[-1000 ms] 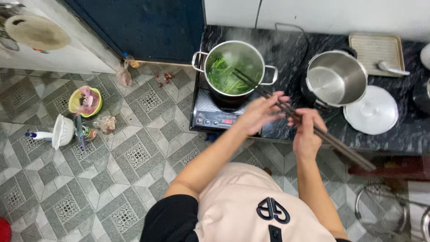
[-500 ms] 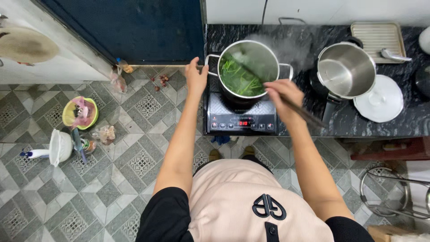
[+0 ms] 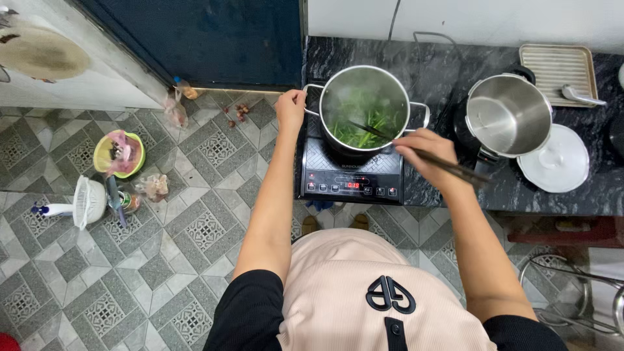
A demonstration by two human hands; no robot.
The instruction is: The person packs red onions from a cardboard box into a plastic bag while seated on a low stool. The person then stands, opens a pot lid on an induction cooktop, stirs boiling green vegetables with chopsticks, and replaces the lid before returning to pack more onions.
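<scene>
Your left hand (image 3: 290, 107) has shifted onto the handle of the steel pot (image 3: 364, 108) and grips it. Your right hand (image 3: 426, 148) holds chopsticks (image 3: 416, 153), tips now in the greens (image 3: 361, 127) between your hands.

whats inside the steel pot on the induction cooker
The round steel pot holds green leafy vegetables in steaming water, with dark chopstick tips dipped in. Steam and greens hide the pot's bottom.

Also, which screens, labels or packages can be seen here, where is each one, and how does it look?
Small display: front panel of the black induction cooker, under the steel pot; narrow, red glowing digits.
White marking: on the cooker, just above the display; a short line.
Plastic bags: on the tiled floor, left; crumpled, clear and pinkish.
</scene>
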